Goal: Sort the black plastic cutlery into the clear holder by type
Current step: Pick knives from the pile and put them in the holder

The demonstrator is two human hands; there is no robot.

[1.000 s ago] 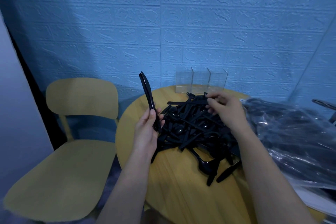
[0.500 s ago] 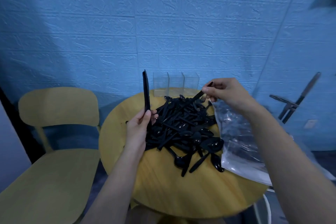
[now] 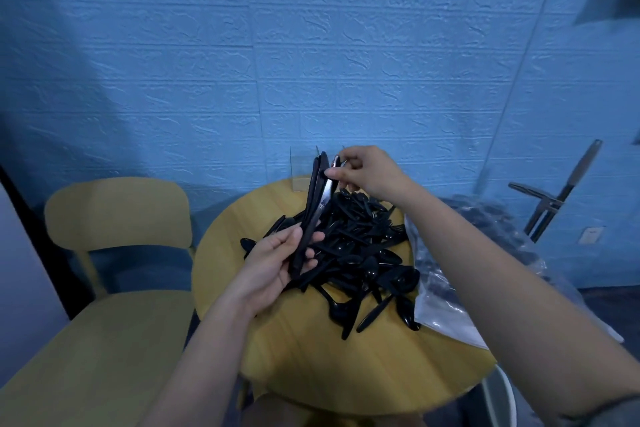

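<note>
We see a blue brick-textured wall [image 3: 311,45] behind everything, a yellow chair [image 3: 114,253] at the left, and a round wooden table [image 3: 311,357] in front of us. A clear plastic bag [image 3: 467,288] lies on the table's right side, with dark pieces inside it.

The pile [image 3: 356,253] of black forks, spoons and knives covers the middle of the table, unsorted. Behind it, at the far edge against the wall, stands the holder [image 3: 299,166], partly hidden by what we hold; we cannot see anything inside its visible compartment.

Our left hand [image 3: 273,263] is curled round the handles of a bundle of knives [image 3: 317,204], which stands nearly upright with the blades up and leaning slightly right. The bundle's tips reach in front of the holder. Our right hand [image 3: 367,170] is just above and right of those tips, pinching the top of one more knife [image 3: 334,166] against the bundle.

We judge this the gathering step: that knife is being laid along the others, its long axis matching theirs. The holder lies straight beyond the bundle's tips, nearer our right hand, while the left carries the load. Dropping the bundle in will call for keeping it vertical and moving it forward over one compartment.
</note>
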